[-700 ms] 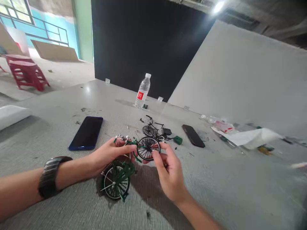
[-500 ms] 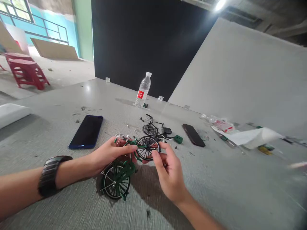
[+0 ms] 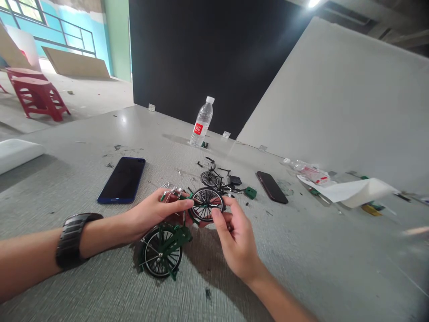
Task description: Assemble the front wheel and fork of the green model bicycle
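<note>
- Grey table fills the frame's lower half.
- Left hand, fingers curled, grips the green toy bicycle at centre frame.
- Right hand, partly closed, pinches its front wheel.
- Beyond lie a blue phone, black bicycle parts and a water bottle.
</note>
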The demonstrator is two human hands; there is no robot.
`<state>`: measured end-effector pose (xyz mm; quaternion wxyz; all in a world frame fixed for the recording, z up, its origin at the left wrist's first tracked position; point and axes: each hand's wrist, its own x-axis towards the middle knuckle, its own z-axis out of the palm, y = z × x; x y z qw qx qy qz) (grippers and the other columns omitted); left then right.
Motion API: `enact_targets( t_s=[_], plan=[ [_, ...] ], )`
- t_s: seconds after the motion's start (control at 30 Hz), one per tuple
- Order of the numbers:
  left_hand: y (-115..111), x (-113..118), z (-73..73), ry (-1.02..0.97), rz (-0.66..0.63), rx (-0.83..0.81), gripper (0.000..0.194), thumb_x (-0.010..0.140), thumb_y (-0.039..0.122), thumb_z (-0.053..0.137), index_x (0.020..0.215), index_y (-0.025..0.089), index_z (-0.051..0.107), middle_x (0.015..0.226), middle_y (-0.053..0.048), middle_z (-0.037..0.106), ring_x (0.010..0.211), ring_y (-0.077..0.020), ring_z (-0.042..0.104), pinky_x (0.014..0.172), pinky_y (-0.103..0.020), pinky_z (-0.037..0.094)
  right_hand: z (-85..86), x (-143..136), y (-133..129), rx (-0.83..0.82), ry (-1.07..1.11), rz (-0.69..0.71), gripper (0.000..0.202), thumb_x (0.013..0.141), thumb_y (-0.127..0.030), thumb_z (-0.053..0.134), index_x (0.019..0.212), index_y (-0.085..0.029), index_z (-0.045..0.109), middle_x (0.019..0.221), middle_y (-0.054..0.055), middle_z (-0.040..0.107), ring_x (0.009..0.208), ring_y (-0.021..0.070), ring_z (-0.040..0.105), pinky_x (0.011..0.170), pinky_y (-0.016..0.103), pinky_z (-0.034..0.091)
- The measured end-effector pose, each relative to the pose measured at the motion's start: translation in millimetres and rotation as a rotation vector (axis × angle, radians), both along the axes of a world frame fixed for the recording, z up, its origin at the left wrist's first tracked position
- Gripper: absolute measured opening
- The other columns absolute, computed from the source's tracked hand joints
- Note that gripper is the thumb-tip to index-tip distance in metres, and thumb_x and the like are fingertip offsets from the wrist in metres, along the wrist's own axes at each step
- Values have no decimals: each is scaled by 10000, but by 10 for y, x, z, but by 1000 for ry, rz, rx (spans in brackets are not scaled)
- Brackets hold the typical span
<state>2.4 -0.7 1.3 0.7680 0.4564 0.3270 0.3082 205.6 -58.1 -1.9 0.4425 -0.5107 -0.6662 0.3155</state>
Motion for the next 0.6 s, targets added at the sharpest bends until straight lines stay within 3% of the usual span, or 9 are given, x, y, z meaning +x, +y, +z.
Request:
enact_targets(
  t_s=[0.27, 0.4, 0.6],
  plan=[
    [-9, -6, 10, -1, 11, -13, 349, 755, 440, 804, 850, 121, 701, 714, -58, 724, 566, -131, 632, 527, -219, 480, 47, -10, -9, -60, -81, 45, 208, 1001, -410, 503, 1132, -251, 528, 682, -8, 700, 508, 152, 556, 496, 288, 424],
    [-20, -7, 2, 54, 47, 19, 355, 752, 451, 798, 820, 126, 672, 673, -44, 694, 548, -125, 603, 517, -220, 466, 43, -15, -11, -82, -67, 48, 241, 996, -414, 512, 1162, -240, 525, 785, 32, 738, 573, 165, 616, 499, 283, 435],
    [-9, -14, -11, 149, 50, 121, 393, 762, 494, 766, 781, 117, 656, 645, -33, 652, 548, -115, 564, 511, -218, 431, 38, -9, -14, -63, -68, 40, 254, 995, -409, 510, 1178, -235, 534, 793, 31, 734, 529, 151, 569, 516, 293, 455]
  ],
)
